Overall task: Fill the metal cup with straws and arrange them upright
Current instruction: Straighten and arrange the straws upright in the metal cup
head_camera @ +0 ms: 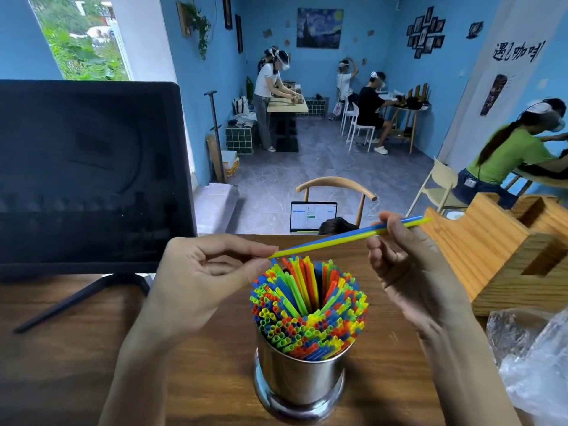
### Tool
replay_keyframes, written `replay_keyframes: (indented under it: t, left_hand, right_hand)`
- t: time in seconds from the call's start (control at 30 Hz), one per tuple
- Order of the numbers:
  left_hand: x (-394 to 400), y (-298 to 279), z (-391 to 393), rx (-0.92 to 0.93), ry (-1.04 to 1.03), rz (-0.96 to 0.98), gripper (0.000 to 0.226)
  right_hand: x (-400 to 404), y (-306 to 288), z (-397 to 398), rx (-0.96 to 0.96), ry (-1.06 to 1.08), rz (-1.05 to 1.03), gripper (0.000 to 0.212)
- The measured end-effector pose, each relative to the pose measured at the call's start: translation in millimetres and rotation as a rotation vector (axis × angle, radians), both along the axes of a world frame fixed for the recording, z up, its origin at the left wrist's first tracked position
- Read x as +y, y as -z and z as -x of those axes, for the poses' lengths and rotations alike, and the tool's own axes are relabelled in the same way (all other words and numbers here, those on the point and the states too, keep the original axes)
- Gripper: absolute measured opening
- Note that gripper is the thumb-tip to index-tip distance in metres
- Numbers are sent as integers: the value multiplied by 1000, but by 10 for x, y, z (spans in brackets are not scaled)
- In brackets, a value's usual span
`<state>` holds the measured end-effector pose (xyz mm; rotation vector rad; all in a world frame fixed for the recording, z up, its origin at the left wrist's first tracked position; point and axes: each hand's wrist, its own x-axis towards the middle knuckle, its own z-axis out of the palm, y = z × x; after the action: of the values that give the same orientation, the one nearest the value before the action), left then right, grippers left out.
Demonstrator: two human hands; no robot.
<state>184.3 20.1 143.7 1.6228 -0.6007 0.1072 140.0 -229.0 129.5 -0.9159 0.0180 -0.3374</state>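
Observation:
A shiny metal cup (299, 379) stands on the wooden table (76, 348) in front of me, packed with upright colourful straws (310, 312) that fan out at the top. Above the cup, two loose straws, one blue and one yellow (332, 241), lie almost level side by side. My left hand (199, 281) pinches their left tip between thumb and forefinger. My right hand (408, 262) holds them nearer their right end, fingers curled round them.
A dark monitor (89, 173) on a stand fills the table's left. A wooden holder (504, 253) sits at the right, crinkled clear plastic (534, 358) in front of it. Beyond the table are a chair, a laptop and several people.

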Motion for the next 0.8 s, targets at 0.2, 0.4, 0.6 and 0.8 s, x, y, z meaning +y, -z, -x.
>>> replay_keyframes:
  t: [0.2, 0.4, 0.6, 0.8]
  left_hand:
    - [-5, 91, -32, -71, 61, -353, 19]
    - [-110, 93, 6, -53, 152, -631, 13]
    - [-83, 146, -58, -136, 140, -420, 7]
    - [-231, 358, -291, -43, -224, -187, 19]
  right_hand:
    - [100, 17, -1, -174, 145, 107, 39]
    - [230, -55, 106, -245, 403, 419, 39]
    - [210, 50, 65, -338, 540, 719, 57]
    - [206, 30, 94, -363, 716, 604, 51]
